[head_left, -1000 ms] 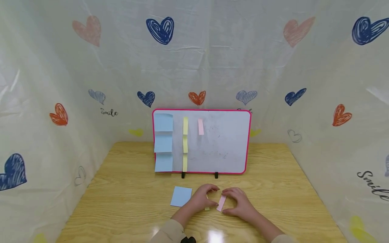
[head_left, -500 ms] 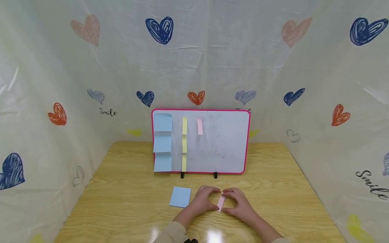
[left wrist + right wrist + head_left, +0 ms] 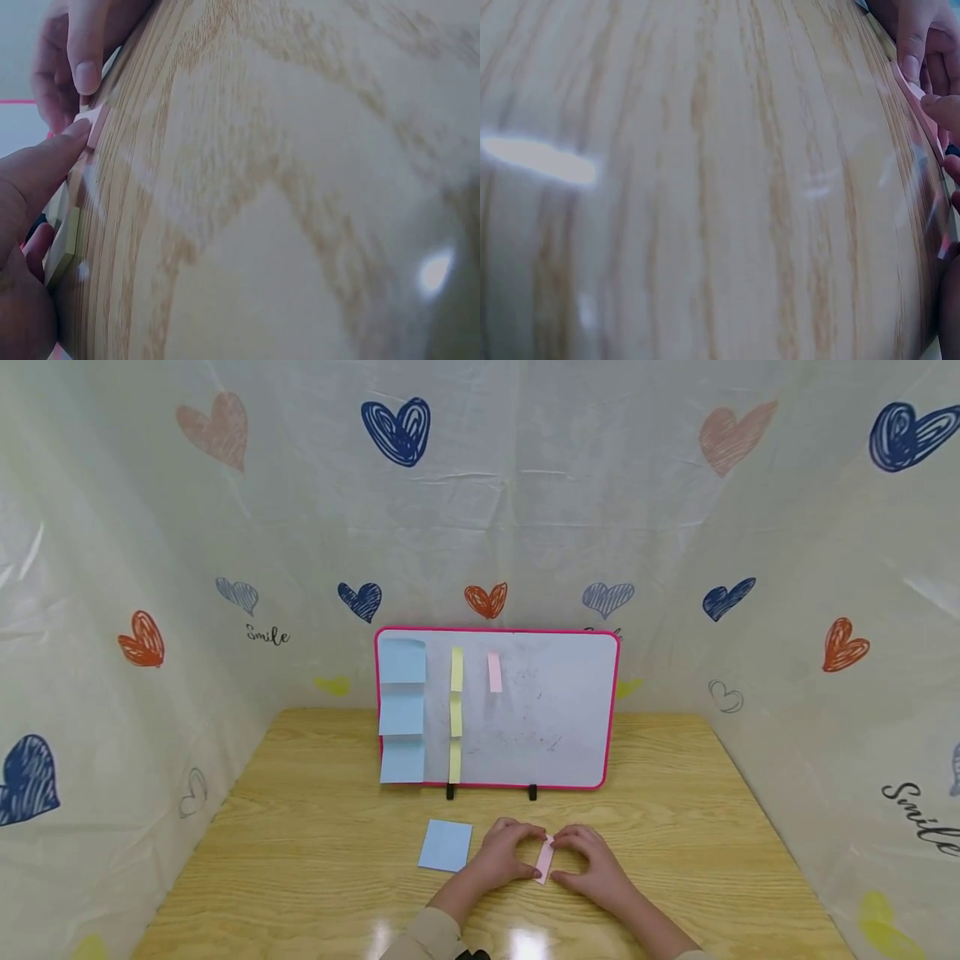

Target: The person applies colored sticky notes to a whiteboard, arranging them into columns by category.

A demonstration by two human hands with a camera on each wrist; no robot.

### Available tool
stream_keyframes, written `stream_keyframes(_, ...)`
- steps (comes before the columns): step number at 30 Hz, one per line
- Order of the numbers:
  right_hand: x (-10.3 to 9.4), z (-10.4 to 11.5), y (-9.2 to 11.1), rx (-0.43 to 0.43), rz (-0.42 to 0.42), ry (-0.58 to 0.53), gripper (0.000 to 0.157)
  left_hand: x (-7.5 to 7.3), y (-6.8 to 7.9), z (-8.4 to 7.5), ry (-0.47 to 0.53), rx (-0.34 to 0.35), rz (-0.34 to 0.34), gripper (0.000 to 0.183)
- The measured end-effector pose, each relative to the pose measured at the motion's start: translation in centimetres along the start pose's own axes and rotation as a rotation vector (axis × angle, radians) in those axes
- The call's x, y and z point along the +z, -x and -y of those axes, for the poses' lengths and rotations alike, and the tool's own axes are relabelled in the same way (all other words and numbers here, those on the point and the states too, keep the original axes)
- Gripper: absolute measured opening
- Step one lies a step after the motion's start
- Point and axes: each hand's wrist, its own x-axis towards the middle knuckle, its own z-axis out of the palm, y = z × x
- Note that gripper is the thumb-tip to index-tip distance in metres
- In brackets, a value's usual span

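A narrow pink sticky note pad (image 3: 545, 860) lies on the table between both hands. My left hand (image 3: 501, 857) holds it from the left, its thumb on the near end; the left wrist view shows that thumb on the pink pad (image 3: 96, 124). On the other side my right hand (image 3: 596, 864) curls around the pad, fingertips at its upper end. How firmly the right fingers pinch is hard to see. A yellow sticky note pad (image 3: 66, 244) sits under my left hand, hidden in the head view. A blue sticky note pad (image 3: 446, 845) lies left of my left hand.
A pink-rimmed whiteboard (image 3: 555, 710) stands behind on black feet. Several notes are on it: a column of blue notes (image 3: 402, 710), a column of yellow strips (image 3: 456, 714) and one pink strip (image 3: 494, 672). A heart-printed curtain (image 3: 480, 485) surrounds the wooden table (image 3: 315, 860).
My left hand has moved slightly right to meet the pink pad, covering the yellow pad from the head view. Both hands now close in nearer together; the board's notes are unchanged.
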Motion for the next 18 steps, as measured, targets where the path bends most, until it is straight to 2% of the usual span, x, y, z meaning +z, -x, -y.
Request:
stream_keyframes(6,0.10,0.05,0.01,-0.030,-0.005,-0.004,0.037,0.26,-0.07,0.22,-0.008,0.013,-0.017,0.052)
stream_keyframes(13,0.61,-0.30,-0.07,-0.179,-0.081,0.033,0.032,0.36,0.04,0.21,0.010,0.008,-0.023,0.048)
stream_keyframes(18,0.92,-0.15,-0.32,-0.153,-0.110,0.074,0.028,0.39,0.04,0.23,0.007,0.013,-0.031,0.046)
